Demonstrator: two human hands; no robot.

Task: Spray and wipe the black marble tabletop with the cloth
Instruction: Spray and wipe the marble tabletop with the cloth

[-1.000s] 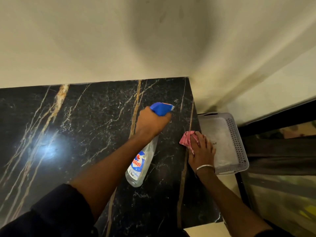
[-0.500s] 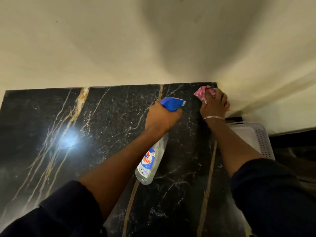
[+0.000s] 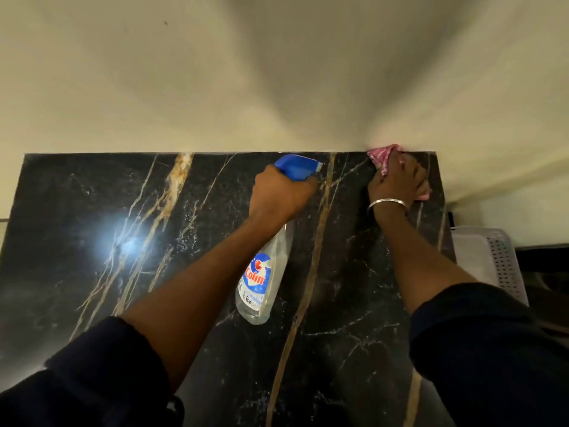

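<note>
The black marble tabletop (image 3: 92, 272) with gold and white veins fills the lower half of the view. My left hand (image 3: 280, 195) grips the neck of a clear spray bottle (image 3: 261, 282) with a blue trigger head, held above the slab with the nozzle pointing right. My right hand (image 3: 397, 183), with a metal bangle at the wrist, holds a bunched pink cloth (image 3: 383, 155) down on the marble at the far right corner, against the wall.
A cream wall (image 3: 215, 87) runs along the tabletop's far edge and meets a second wall at the right. A white perforated plastic basket (image 3: 502, 263) sits just past the right edge. A bright light reflection shows on the left of the slab.
My right hand moved the pink cloth from the right edge near the basket up to the far corner by the wall. The left hand kept the bottle in roughly the same place.
</note>
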